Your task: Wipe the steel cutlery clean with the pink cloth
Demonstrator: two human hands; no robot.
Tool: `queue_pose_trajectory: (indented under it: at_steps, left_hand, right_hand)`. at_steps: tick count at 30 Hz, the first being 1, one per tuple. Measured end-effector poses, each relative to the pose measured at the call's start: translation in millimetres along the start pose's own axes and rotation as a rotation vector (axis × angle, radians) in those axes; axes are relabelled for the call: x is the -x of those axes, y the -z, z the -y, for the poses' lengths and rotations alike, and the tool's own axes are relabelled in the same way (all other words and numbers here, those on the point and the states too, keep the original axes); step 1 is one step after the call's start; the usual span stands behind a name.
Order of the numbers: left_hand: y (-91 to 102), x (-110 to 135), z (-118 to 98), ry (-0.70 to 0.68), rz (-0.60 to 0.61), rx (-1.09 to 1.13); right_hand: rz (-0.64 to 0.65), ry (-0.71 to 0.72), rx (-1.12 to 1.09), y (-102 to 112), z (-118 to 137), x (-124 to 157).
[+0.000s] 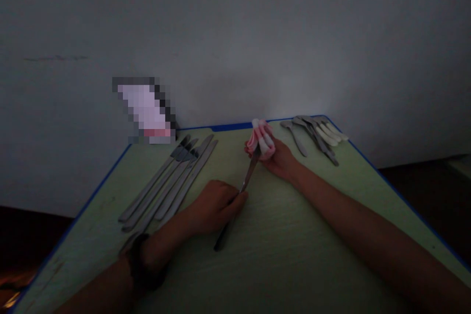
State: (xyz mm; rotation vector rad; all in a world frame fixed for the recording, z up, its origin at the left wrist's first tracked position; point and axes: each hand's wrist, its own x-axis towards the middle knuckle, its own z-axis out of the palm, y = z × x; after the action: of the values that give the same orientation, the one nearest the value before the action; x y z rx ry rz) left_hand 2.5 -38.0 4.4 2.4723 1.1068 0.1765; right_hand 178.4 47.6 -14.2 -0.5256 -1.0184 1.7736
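Observation:
My left hand is closed round the handle of a table knife, which points away from me across the green table. My right hand grips a pink and white cloth bunched round the knife's blade near its tip. A dark band sits on my left wrist.
Several more knives lie side by side at the left of the table. A group of spoons lies at the far right corner. A blurred pinkish object leans on the grey wall behind. The table has a blue edge.

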Motion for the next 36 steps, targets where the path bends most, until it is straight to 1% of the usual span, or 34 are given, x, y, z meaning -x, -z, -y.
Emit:
queue_pose_trajectory:
  at_steps: [3,6,9,15,18,21,23,26,29,31,34,36]
  left_hand:
    - [-1.5,0.3,1.9,-0.007,-0.005,0.005]
    - [-2.0,0.7,2.3,-0.016,-0.030,-0.009]
    - [-1.4,0.8,1.1,-0.025,-0.028,-0.021]
    - [-3.0,-0.2,0.8,0.000,-0.014,0.002]
    - [-3.5,0.1,4.6,0.021,-0.032,0.048]
    - [-0.5,2.5,7.2,-0.016,-0.020,0.121]
    - [2.1,5.1,4.2,-0.073,0.025,0.141]
    - [3.3,9.1,-8.2,-0.171,0.122,0.133]
    - [1.6,11.0,-20.2,-0.183,0.150,0.121]
    - [0.9,11.1,-22.8,-0.182,0.154,0.169]
    - [1.5,10.5,-21.0,-0.176,0.164,0.297]
    - [1.8,10.0,-19.1,-0.177,0.183,0.420]
  right_hand:
    - [0.019,0.021,-0.021,-1.2,1.6,0.5]
    - [0.009,-0.009,-0.005,-3.9,5.0,0.8]
    - [-0.004,-0.030,-0.010,-4.8,6.6,0.2]
    - [0.020,-0.041,-0.020,1.6,-0.4,-4.8]
    - [-0.012,-0.012,0.007,2.8,-4.0,-5.9]
    - [-0.061,0.055,0.023,-0.2,-4.7,-5.3]
    - [-0.124,0.132,0.026,-2.7,-4.7,-4.4]
    - [-0.219,0.213,0.040,-4.2,-5.5,-3.4]
    - [-0.272,0.180,0.033,-2.4,-6.6,-4.0]
    - [-0.297,0.156,0.004,-0.8,-6.3,-5.1]
    - [-0.291,0.136,-0.065,1.4,-3.1,-6.2]
    - [-0.300,0.121,-0.093,3.5,0.2,-6.3]
